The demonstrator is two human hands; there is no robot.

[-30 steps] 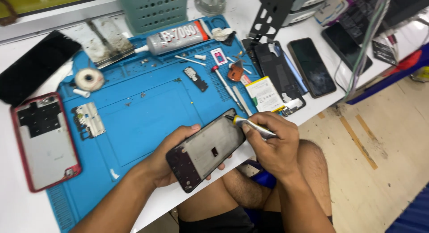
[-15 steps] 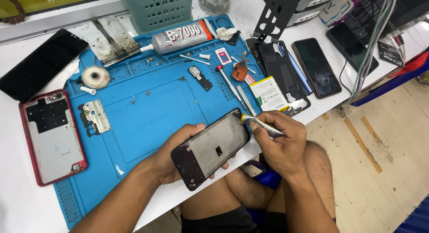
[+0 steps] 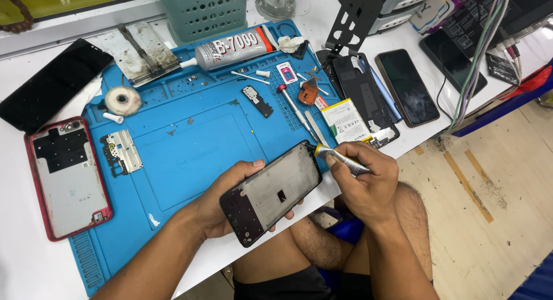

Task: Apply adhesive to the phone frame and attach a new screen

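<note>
Blue mat (image 3: pixel 190 156) edge: left hand (image 3: pixel 222 205) grips phone frame (image 3: pixel 271 193); right hand (image 3: pixel 366 182) pinches glue tube (image 3: pixel 340 157) at corner.

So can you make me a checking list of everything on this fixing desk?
Surface: white table with a blue work mat on top.
Job's things: dark phone frame, and a small glue tube with its tip at the frame's top corner.
Clutter: red phone back cover, big glue tube, tape roll, screwdriver, battery, black screen panel, two more phones, tiny parts.
Hands: left hand holds the frame; right hand holds the small tube.
Cables: bundle of wires hanging at the right.
Surroundings: green basket, black stand, tan floor.
</note>
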